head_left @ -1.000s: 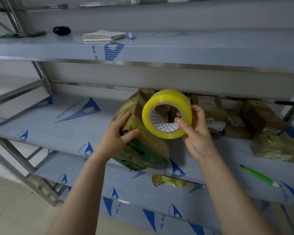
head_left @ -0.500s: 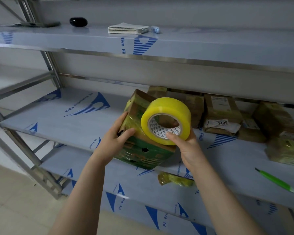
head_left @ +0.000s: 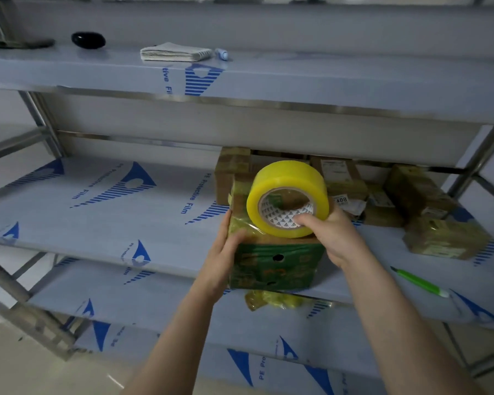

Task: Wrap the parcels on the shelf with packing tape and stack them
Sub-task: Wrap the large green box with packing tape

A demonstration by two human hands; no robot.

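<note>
Head view: why does the left hand (head_left: 223, 252) clasp the parcel (head_left: 277, 263)?
— Steadying it at the shelf (head_left: 126, 223) edge, I'd judge, while the right hand (head_left: 331, 235) grips the tape roll (head_left: 285, 195) just above the left thumb.

Your left hand (head_left: 224, 253) and your right hand (head_left: 335, 238) are both bare, and so are your forearms. Uncovered skin runs from each wrist, in front of the middle shelf (head_left: 69, 220), all the way down below that shelf to where the view cuts them off. Both forearms are slim and smooth.
</note>
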